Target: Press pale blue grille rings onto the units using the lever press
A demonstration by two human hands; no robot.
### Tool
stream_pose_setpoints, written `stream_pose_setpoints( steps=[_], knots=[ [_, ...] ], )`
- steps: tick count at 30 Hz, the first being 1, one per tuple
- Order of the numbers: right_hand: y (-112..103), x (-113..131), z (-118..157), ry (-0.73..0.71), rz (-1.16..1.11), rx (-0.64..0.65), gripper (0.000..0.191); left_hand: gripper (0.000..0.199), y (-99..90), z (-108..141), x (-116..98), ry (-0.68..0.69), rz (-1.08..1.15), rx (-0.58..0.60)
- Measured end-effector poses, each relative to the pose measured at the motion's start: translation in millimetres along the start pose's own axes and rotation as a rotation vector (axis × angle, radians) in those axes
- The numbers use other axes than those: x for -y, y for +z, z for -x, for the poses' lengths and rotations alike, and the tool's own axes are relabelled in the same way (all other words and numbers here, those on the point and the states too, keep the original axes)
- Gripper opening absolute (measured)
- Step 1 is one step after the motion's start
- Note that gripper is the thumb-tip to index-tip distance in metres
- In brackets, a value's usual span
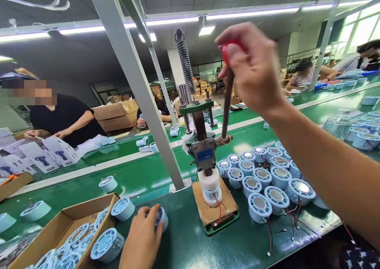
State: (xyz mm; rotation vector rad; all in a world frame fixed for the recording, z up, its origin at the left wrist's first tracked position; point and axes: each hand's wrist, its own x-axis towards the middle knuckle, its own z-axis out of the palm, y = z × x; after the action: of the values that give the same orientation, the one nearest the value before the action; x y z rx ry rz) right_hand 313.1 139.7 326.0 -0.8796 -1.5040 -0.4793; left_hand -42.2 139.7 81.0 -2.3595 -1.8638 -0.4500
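The right hand (255, 69) has its fingers wrapped round the press lever (228, 105); an even pull would suit, the wired housing (210, 197) square beneath. The left hand (141, 237) curls its fingers over a blue housing (164, 221).

Hand press (204, 152): metal, upright on green counter (185, 237); lever (228, 103) raised, slightly tilted, red knob (227, 53) in right fingers (236, 51). Beneath, on brown board (200, 199): white round housing (211, 198), upright, white block (209, 179) touching its top, thin leads (220, 211) trailing forward. Left of press, in left fingers (153, 213): pale blue housing (164, 219), partly hidden.
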Motion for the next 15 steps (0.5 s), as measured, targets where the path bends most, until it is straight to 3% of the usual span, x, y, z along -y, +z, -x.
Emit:
stream_pose_setpoints(
  steps=[3,5,8,10,13,15],
  knots=[
    [24.1,-13.6,-19.0,0.033,0.103,0.045,0.030,0.050,8.2,17.7,-17.2,-0.046,0.169,0.016],
    [30.8,-14.4,4.4,0.021,0.083,0.037,0.044,0.058,18.8,30.7,-25.1,-0.089,0.315,-0.005],
    [35.0,0.6,97.8,0.119,-0.053,-0.018,0.047,0.064,34.4,45.9,-28.3,-0.117,0.543,-0.034],
    [43.3,14.7,175.0,0.332,-0.104,-0.023,0.047,0.066,40.8,50.9,-27.1,-0.138,0.649,-0.040],
    [66.9,30.4,262.2,0.630,-0.222,0.153,0.067,0.065,44.7,52.4,-26.6,-0.147,0.732,-0.019],
    [83.1,33.9,288.3,0.744,-0.342,0.276,0.076,0.062,46.2,51.7,-28.0,-0.123,0.735,0.002]
  ],
)
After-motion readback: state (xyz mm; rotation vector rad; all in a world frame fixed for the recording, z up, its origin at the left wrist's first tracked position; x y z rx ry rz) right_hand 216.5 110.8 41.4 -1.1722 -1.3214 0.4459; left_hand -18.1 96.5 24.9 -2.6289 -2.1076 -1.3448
